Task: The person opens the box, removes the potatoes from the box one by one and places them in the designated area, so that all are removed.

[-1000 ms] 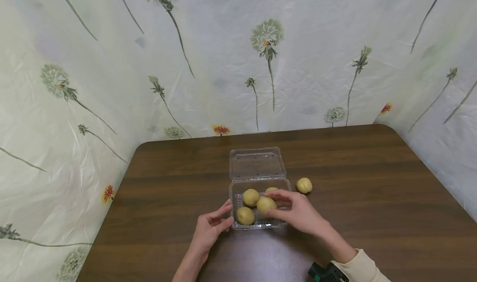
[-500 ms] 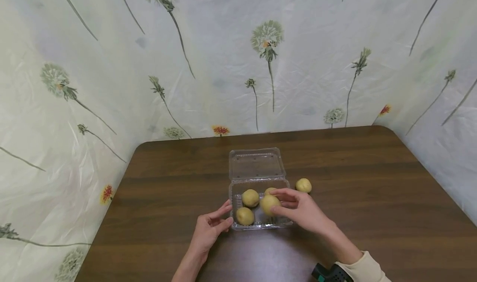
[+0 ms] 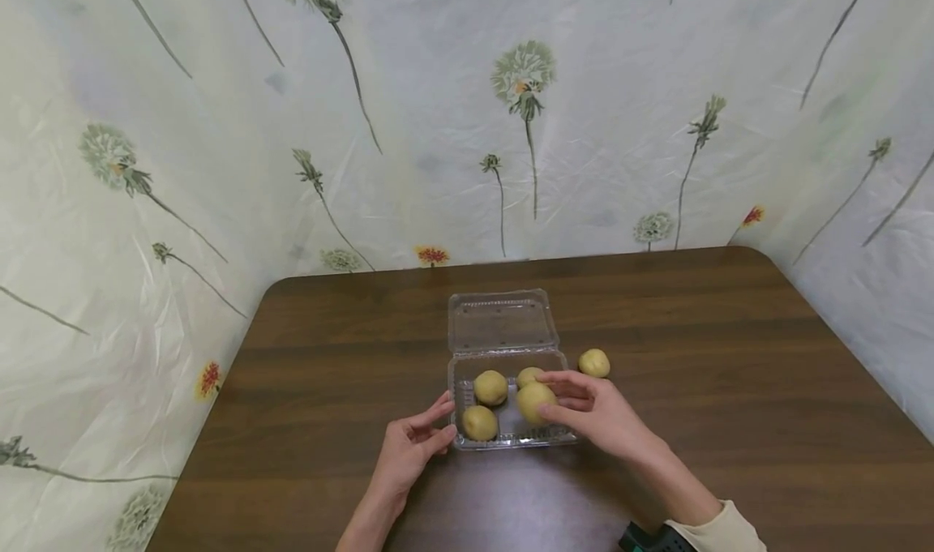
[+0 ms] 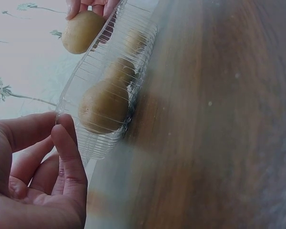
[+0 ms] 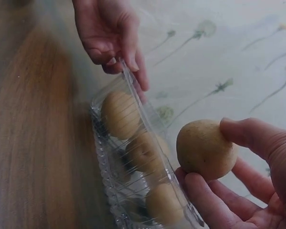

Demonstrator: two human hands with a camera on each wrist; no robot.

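Note:
A clear plastic clamshell container (image 3: 511,441) sits on the table, its lid (image 3: 502,321) laid back. Three potatoes rest inside: one at the left front (image 3: 479,424), another at the left back (image 3: 490,387), the third at the right back (image 3: 529,376). At the container's left side, my left hand (image 3: 416,453) pinches the rim between thumb and fingers, plain in the left wrist view. My right hand (image 3: 606,416) holds a potato (image 5: 206,149) between thumb and fingertips. In both wrist views that potato is above the rim, over the container's right half.
One more potato (image 3: 594,363) lies on the brown wooden table (image 3: 350,349), just right of the container. Behind the table hangs a flower-printed sheet (image 3: 423,130). A dark device (image 3: 657,538) is strapped at the right wrist by a cream sleeve (image 3: 718,532).
My right hand has shifted a little to the right with the potato, uncovering more of the potato at the right back. My left hand has stayed at the rim.

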